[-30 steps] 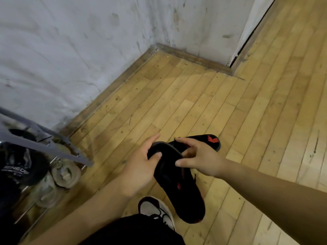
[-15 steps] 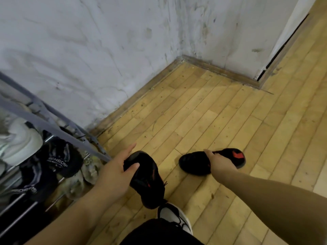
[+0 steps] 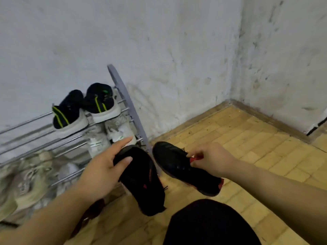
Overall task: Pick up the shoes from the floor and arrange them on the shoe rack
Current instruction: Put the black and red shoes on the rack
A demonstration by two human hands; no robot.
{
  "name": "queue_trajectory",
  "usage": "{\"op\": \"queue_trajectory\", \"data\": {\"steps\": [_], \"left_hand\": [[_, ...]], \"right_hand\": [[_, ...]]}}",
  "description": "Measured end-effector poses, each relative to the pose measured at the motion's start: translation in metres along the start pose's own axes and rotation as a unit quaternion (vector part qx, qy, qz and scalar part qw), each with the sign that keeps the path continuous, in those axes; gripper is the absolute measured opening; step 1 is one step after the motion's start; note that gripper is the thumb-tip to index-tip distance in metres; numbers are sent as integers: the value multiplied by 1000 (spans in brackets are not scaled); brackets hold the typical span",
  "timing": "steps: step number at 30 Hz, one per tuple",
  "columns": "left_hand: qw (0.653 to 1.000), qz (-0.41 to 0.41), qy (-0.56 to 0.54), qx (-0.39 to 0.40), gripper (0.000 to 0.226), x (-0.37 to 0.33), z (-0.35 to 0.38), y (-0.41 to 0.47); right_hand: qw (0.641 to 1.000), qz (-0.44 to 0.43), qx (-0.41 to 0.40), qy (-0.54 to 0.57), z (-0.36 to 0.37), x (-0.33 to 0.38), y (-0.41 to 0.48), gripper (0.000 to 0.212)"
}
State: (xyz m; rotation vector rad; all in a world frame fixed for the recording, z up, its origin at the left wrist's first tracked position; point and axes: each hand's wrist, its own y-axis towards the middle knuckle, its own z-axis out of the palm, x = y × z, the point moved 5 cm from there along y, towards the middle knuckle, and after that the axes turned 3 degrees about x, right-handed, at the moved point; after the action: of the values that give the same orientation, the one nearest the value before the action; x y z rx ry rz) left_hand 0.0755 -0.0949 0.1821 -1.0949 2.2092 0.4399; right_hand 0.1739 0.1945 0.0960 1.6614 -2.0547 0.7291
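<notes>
The left hand (image 3: 99, 175) holds a black shoe (image 3: 143, 183) by one end: its thumb lies across the upper face, its index finger stretches out straight past the tip, and the other fingers are hidden behind the shoe. From that grip the shoe hangs down and away from the fingers, clear of the floor (image 3: 238, 144), with a thin red streak along its side.

The right hand (image 3: 210, 158) holds a second black shoe (image 3: 178, 167) near its middle, the fingers curled and pinched closed on a red patch at its upper edge. This shoe slants from a rounded end up and left of the fingers to a red-trimmed end below and right of them, also off the floor. The two shoes hang side by side, close but not clearly touching.

Just beyond the left fingers stands the rack (image 3: 127, 103), a grey side panel with metal rails, set against a white wall (image 3: 177, 59). Up and left of those fingers, a black pair with green stripes (image 3: 85, 106) sits on the top rails. Pale sneakers (image 3: 113, 133) sit a tier lower, right behind the extended index finger. More light shoes (image 3: 30, 179) lie blurred on lower rails, left of the left wrist.

A dark-clothed knee (image 3: 210, 223) fills the bottom edge, below both hands.
</notes>
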Motion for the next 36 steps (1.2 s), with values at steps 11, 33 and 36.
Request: {"op": "queue_trajectory", "data": {"steps": [11,33,36], "left_hand": [[969,10,-39,-243,52,33,-203,-145],[878,-105,-155,-441,37,194,-346,-238],[876,-106,-173,-438,36,202,-344,-232]], "right_hand": [[980,-199,-22,-19,-51,290,-37,21],[966,-192,15,174,107,620,148,13],[968,-174,98,155,135,606,144,42]]}}
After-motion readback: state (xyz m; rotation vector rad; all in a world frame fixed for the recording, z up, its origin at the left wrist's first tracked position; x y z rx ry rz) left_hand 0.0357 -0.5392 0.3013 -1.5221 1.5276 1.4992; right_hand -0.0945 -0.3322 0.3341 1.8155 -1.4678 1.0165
